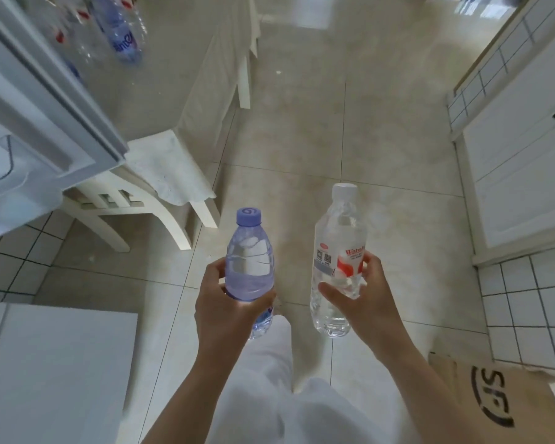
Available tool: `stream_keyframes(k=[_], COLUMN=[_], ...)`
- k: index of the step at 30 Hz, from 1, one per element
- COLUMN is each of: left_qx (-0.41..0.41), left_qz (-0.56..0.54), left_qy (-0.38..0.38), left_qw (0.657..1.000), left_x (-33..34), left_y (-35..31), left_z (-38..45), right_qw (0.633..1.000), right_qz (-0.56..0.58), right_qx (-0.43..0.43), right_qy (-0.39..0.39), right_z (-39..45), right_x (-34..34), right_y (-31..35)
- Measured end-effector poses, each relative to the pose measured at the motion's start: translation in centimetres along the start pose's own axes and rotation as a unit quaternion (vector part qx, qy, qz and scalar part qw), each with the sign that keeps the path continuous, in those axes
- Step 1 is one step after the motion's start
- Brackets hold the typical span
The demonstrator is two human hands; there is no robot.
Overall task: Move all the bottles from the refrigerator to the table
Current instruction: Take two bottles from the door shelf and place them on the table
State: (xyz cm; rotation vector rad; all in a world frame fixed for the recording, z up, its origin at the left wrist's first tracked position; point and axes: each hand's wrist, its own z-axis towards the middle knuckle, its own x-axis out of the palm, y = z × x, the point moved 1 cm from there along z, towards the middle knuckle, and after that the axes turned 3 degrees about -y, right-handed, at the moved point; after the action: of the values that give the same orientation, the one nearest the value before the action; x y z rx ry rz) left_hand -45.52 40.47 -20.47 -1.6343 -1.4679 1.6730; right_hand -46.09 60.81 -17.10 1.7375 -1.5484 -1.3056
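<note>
Left grip (229,304) wraps purple bottle (250,261); right grip (362,294) wraps clear bottle (337,251)

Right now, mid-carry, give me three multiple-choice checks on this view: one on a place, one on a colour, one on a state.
1. Where are the bottles already set down?
A. on the table, upper left
B. on the floor
C. on the cardboard box

2. What colour is the cap of the bottle in the left hand?
A. red
B. purple
C. green

3. What is the right hand doing?
A. hanging free
B. pushing a door
C. gripping a clear bottle

Answers: 1 A, several bottles stand on the table. 2 B, the purple bottle in the left hand has a purple cap. 3 C, the right hand wraps the clear bottle.
</note>
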Motion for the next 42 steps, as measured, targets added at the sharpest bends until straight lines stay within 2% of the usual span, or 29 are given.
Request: stream_keyframes(k=[13, 19, 28, 32, 42], left_qx=[0.012, -0.014, -0.102, -0.142, -0.201], left_qz=[-0.013, -0.037, -0.072, -0.077, -0.102], left_qy=[-0.025, -0.05, -0.159, -0.212, -0.338], left_qw=[1.0, 0.998, 0.979, 0.964, 0.914], left_x=[4.2, 5.3, 7.2, 7.6, 3.3], left_y=[-8.7, -10.9, -15.0, -17.1, -17.3], left_z=[20.3, 27.1, 38.4, 43.6, 53.2], right_qw=[0.998, 0.995, 0.974, 0.954, 0.901], right_qz=[-0.044, -0.053, -0.109, -0.144, -0.184], right_qx=[-0.037, -0.052, -0.127, -0.16, -0.242], right_qy=[0.039, 0.069, 0.152, 0.208, 0.31], right_z=[19.7, 26.6, 40.5, 46.4, 55.1], right_x=[3.2, 5.1, 9.4, 12.2, 24.6], right_y=[12.8, 17.8, 25.6, 30.0, 38.6])
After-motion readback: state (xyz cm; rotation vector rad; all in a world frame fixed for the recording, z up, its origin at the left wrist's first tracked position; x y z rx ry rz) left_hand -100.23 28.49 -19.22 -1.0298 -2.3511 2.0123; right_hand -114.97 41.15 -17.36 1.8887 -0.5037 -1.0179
